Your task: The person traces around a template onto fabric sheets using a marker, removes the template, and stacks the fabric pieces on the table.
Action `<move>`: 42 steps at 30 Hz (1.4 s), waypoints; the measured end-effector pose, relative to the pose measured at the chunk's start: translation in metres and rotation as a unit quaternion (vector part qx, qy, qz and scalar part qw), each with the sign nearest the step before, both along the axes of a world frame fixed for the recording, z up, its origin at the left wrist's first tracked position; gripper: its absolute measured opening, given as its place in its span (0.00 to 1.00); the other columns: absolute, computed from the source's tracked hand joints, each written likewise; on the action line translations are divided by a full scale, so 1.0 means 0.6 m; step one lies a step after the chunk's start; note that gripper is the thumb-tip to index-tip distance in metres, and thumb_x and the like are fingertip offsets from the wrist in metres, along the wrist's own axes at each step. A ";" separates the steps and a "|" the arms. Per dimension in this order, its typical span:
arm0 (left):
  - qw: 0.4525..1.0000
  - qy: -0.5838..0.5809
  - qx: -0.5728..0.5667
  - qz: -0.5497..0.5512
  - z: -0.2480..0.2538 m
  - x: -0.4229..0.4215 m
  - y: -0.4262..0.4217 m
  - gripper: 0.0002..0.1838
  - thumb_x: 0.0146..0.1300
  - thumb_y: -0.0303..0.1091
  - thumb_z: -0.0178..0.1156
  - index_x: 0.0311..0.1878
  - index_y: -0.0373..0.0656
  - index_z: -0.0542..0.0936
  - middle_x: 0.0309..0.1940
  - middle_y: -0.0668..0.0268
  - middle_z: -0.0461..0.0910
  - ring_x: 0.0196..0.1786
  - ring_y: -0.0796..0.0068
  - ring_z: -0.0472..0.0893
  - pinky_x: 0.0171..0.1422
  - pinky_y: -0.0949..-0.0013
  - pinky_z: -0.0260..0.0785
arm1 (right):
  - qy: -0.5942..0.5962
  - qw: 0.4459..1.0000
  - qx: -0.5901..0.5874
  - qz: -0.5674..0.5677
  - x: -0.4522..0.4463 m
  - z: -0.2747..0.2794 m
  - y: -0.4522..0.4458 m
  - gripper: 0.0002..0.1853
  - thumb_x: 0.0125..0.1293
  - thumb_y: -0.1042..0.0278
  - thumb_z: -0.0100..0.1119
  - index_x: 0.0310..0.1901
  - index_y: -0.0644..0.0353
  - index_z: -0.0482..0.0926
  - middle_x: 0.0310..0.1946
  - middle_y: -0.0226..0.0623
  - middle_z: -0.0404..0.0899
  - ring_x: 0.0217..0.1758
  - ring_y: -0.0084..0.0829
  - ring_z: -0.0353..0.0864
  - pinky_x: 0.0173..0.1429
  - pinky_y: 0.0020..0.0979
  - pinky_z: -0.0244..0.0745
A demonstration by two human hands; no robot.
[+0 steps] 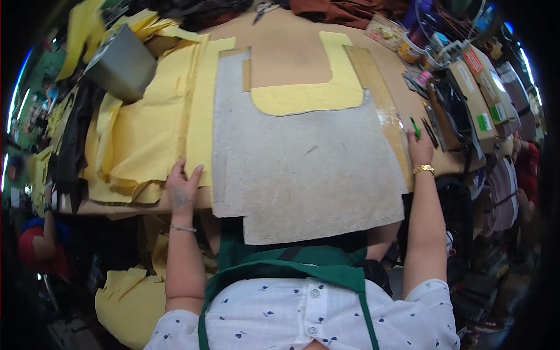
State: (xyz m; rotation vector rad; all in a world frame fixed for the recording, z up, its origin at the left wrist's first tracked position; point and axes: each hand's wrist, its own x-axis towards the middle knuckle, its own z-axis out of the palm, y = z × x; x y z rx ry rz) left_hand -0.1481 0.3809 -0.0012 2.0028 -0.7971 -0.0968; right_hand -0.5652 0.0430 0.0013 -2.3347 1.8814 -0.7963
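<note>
A grey card template (pixel 309 157) with a U-shaped cut-out lies in the middle of the table, its lower edge hanging past the front toward my green apron. Yellow fabric (pixel 201 105) shows beneath it on the left and through the cut-out. My left hand (pixel 184 188) rests at the fabric near the table's front edge, left of the template, with thumb and fingers apart. At the template's right side is my right hand (pixel 420 150), fingers closed around a green pen (pixel 415 127) that points up and away from me. Part of that grip is hidden.
A grey metal block (pixel 122 63) sits on folded yellow fabric (pixel 154 134) at left. Scissors (pixel 264 9) lie at the far edge. On the right are dark tools (pixel 430 125), a white tub (pixel 411 49) and cardboard boxes (pixel 472 99). Other people are at both sides.
</note>
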 end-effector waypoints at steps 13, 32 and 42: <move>0.986 -0.147 0.081 -0.010 0.005 -0.012 -0.005 0.13 0.52 0.35 0.57 0.33 0.34 0.71 0.29 0.51 0.72 0.34 0.51 0.72 0.37 0.58 0.65 | -0.048 0.998 0.036 -0.021 0.001 -0.003 -0.014 0.24 0.47 0.45 0.61 0.24 0.63 0.71 0.17 0.40 0.72 0.22 0.34 0.71 0.31 0.33 0.67; 0.986 -0.157 0.063 -0.007 0.006 -0.018 -0.011 0.10 0.55 0.32 0.52 0.33 0.34 0.68 0.31 0.51 0.71 0.38 0.50 0.71 0.39 0.59 0.65 | -0.028 0.998 0.043 -0.023 0.025 0.041 -0.011 0.25 0.50 0.46 0.59 0.34 0.64 0.73 0.27 0.47 0.76 0.31 0.42 0.75 0.38 0.35 0.69; 0.989 -0.138 0.042 0.022 0.012 -0.019 -0.013 0.11 0.55 0.31 0.51 0.37 0.32 0.69 0.32 0.49 0.71 0.38 0.50 0.71 0.42 0.59 0.64 | -0.052 0.998 0.032 -0.012 -0.036 0.008 -0.074 0.24 0.53 0.47 0.55 0.25 0.67 0.74 0.22 0.50 0.74 0.26 0.45 0.72 0.34 0.38 0.66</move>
